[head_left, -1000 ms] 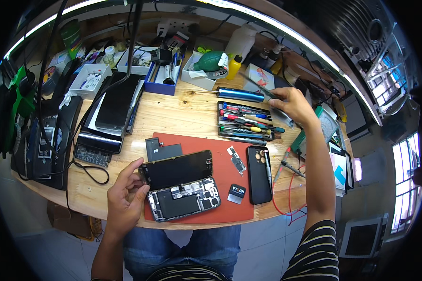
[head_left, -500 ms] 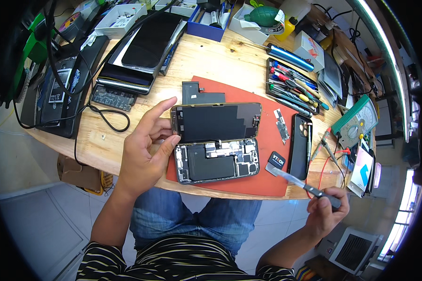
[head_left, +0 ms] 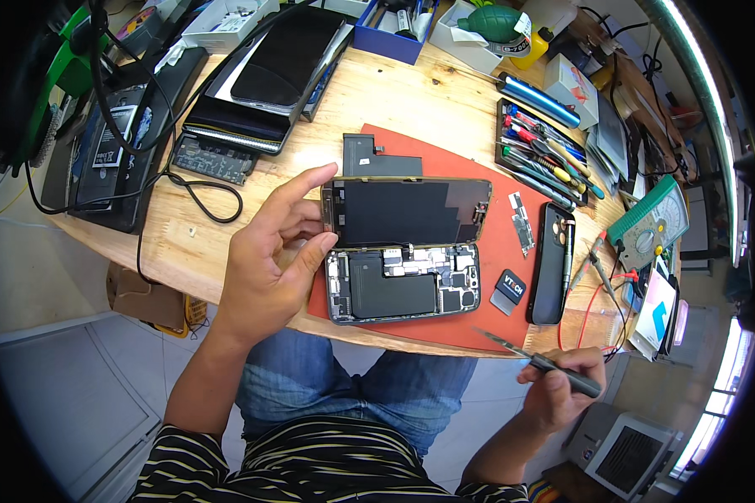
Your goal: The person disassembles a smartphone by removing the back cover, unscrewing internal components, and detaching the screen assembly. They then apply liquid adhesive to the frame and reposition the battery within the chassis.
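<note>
An opened phone body [head_left: 394, 293] lies on the red mat [head_left: 445, 163], its dark battery and circuit parts exposed. Along its far edge the phone's screen [head_left: 398, 214] is folded up, inner side showing. My left hand [head_left: 273, 251] pinches the screen's left end between thumb and fingers. To the right, past the mat's front edge, my right hand [head_left: 562, 386] is wrapped round the dark handle of a thin-bladed knife [head_left: 512, 345], its pointed blade aimed left toward the mat. Behind the screen lies a loose black phone battery [head_left: 386, 165].
A black and silver scraper card [head_left: 507, 292], a black phone case [head_left: 549, 264] and a slim metal strip [head_left: 522, 222] lie right of the phone. Farther right are a tool tray [head_left: 545, 155] and a green multimeter [head_left: 650, 222]. Stacked devices [head_left: 289, 59] and a cable [head_left: 197, 189] occupy the left.
My right hand has shifted slightly left and down with the knife, its blade now nearer the mat's front edge. The left hand keeps its hold on the screen; the whole view shifted slightly.
</note>
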The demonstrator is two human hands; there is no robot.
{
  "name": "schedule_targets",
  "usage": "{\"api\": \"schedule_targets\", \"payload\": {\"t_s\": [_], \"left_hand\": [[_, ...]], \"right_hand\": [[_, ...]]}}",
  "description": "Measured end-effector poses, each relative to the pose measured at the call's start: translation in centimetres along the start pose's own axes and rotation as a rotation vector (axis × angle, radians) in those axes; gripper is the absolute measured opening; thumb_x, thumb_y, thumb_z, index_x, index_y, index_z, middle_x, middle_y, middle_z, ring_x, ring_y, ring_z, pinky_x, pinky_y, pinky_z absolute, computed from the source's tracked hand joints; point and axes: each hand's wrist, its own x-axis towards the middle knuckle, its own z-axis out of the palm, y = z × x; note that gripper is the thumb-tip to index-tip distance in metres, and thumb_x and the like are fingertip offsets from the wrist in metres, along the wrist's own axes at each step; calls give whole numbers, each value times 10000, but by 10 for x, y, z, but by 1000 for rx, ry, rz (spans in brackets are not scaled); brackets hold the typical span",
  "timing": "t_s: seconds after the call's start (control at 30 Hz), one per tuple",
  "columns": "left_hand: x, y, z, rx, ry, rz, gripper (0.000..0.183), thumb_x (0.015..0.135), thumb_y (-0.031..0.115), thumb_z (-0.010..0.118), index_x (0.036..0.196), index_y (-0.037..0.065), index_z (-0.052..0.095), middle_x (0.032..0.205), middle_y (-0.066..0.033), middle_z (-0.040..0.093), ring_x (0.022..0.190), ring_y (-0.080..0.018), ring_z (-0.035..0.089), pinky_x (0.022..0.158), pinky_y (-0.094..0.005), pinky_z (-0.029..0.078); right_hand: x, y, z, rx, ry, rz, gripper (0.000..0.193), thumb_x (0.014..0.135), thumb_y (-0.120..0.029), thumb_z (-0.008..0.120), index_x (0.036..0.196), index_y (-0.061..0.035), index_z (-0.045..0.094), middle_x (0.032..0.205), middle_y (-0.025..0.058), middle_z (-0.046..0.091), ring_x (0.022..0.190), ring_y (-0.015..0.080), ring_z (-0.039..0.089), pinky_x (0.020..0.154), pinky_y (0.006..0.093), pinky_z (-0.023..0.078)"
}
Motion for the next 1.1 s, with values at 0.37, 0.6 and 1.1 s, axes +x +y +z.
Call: {"api": "schedule_targets", "payload": {"t_s": [0.37,0.6,1.1], "left_hand": [[1,0,-1,-30,-3,-8,628,945,-146,626,1534,14,477,1079,-112,723,1017,-136,682,934,-269,530],[1,-2,-1,-15,-4,9,622,947,-134,631,1532,15,479,1077,-118,735,1007,-139,690,907,-268,536],[1,-1,0,-20,2,-1,636,940,-147,627,1536,13,474,1085,-116,728,1007,-136,686,921,-273,539]], "right_hand": [[19,11,47,-204,-166,-19,275,795,-41,881,989,41,704,854,178,760,729,207,752,669,283,588],[24,12,50,-370,-317,-142,274,731,20,882,978,40,764,851,165,762,762,224,735,666,293,568],[28,2,59,-486,-381,-218,262,721,36,854,968,30,767,801,142,765,751,246,754,687,305,578]]}}
